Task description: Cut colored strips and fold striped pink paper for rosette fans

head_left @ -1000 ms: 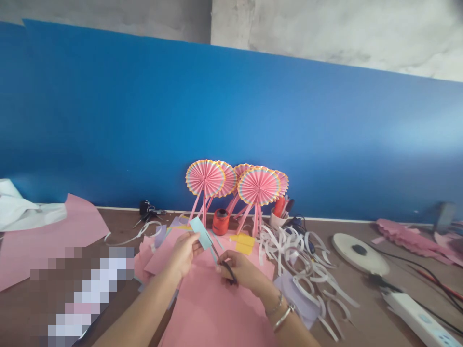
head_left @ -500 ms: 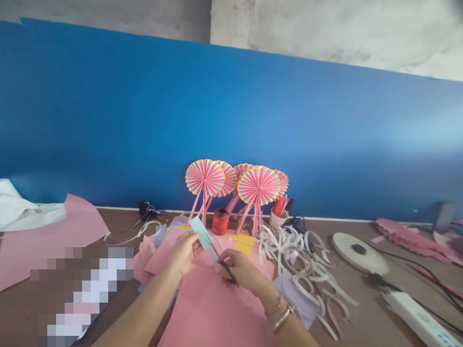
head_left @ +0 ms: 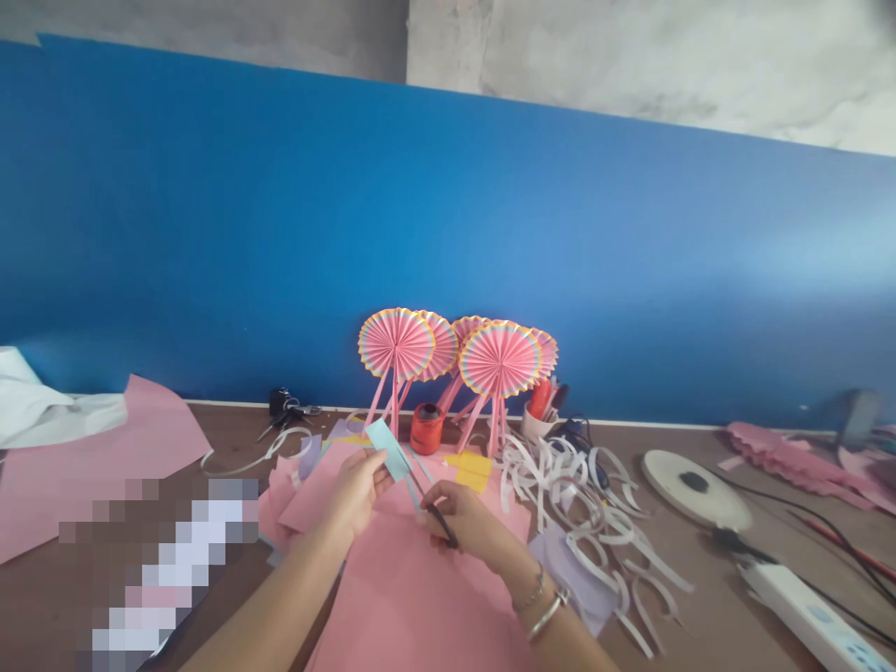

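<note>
Between the thumb and fingers of my left hand (head_left: 362,485) is a light blue paper strip (head_left: 387,450), tilted over the pink sheets. My right hand (head_left: 458,523) is closed around the black handles of a pair of scissors (head_left: 442,525). The scissor blades lie along the right edge of the blue paper, where a narrow sliver hangs beside it. Below both hands spreads a stack of pink paper (head_left: 420,597). A small yellow paper piece (head_left: 470,472) lies just beyond my right hand.
Pink pleated paper fans (head_left: 500,359) stand against the blue panel (head_left: 448,224). Before them sits a red spool (head_left: 427,429). White paper strips (head_left: 588,504) are heaped at right, near a round cream object (head_left: 693,490) and a power strip (head_left: 816,616). Keys (head_left: 287,411) lie at the back left.
Almost nothing differs. Both hands, the blue paper and the scissors stay in nearly the same place; the scissor handles shift very slightly.
</note>
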A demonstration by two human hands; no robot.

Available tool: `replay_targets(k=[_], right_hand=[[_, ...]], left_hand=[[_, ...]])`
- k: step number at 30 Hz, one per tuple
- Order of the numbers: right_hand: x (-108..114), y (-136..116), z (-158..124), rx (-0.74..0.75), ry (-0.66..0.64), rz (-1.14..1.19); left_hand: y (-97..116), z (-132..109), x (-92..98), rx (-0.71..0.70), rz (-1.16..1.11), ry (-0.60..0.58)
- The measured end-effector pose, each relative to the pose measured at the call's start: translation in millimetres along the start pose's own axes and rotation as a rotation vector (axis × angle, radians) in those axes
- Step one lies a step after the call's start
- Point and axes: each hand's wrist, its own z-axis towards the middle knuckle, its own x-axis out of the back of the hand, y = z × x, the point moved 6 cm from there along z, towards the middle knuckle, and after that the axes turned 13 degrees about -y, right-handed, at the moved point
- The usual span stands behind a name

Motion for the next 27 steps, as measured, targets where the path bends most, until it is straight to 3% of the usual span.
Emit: replay_targets(k=[27], right_hand=[[2.7,-2.6,-1.0,0.024,0.043,-0.025]], left_hand=[[2.4,-0.6,-0.4,-0.014,-0.014,0.024]])
